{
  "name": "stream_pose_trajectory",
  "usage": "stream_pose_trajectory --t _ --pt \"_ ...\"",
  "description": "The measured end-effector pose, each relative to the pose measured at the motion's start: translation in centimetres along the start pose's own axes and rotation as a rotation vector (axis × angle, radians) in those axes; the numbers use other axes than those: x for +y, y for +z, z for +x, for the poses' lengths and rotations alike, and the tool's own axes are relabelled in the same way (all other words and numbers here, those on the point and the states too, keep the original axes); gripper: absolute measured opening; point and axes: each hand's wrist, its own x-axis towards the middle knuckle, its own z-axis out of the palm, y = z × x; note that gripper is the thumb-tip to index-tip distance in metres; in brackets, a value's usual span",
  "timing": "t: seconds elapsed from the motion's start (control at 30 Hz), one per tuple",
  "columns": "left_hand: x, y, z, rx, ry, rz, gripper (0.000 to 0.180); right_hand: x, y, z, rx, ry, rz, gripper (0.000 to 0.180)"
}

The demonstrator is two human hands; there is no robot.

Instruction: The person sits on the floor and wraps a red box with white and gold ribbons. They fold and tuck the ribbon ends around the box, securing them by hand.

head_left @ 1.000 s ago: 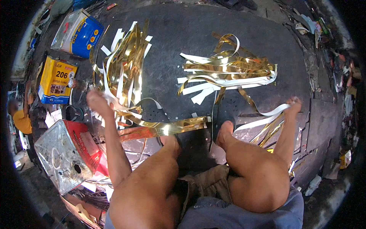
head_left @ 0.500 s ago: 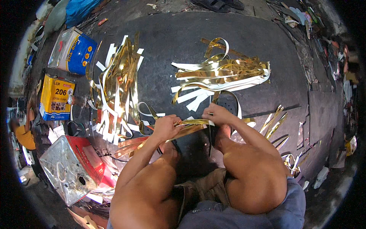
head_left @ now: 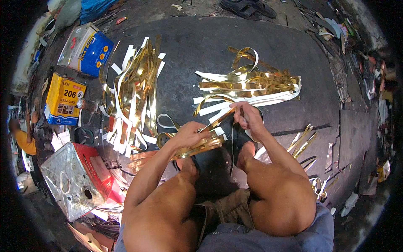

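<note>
My left hand (head_left: 189, 135) is closed around a sheaf of shiny gold strips (head_left: 205, 147) with white undersides, held low between my knees. One gold strip (head_left: 219, 119) runs slantwise from that hand up to my right hand (head_left: 248, 118), whose fingers pinch it at its upper end. Just beyond my right hand lies a loose pile of gold and white strips (head_left: 247, 85), spread sideways. Another pile of such strips (head_left: 140, 92) lies lengthwise to the left. A looped strip (head_left: 167, 120) curls near my left hand.
Along the left stand a blue-and-clear container (head_left: 94, 54), a yellow tin (head_left: 65, 101) and a dented metal can (head_left: 63, 185) with a red side. More strips (head_left: 302, 136) lie right of my knee on the dark board (head_left: 180, 50). A sandal (head_left: 247, 8) lies far off; a person (head_left: 25, 140) shows at far left.
My right hand has moved up and away, drawing one strip out at a slant from the sheaf. My left hand keeps its hold, slightly further right. The view has shifted a little.
</note>
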Motion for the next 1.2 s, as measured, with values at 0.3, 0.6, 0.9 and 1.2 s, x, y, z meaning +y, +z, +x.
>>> stream_pose_trajectory --t 0.3,0.6,0.9,1.2 --pt "1.3 0.2 0.0 0.184 0.061 0.381 0.026 -1.8 -0.2 0.3 0.135 0.045 -0.146 0.021" --pt "2.7 2.0 -0.7 0.526 0.219 0.47 0.032 -2.0 0.4 0.3 0.158 0.194 0.149 0.014" --pt "6.4 1.9 2.0 0.426 0.153 -0.279 0.054 -2.2 3.6 0.3 -0.078 0.173 0.047 0.016" --pt "4.4 -3.8 -0.6 0.712 -0.13 -1.302 0.013 -1.1 -4.3 1.7 0.311 0.018 0.86 0.02"
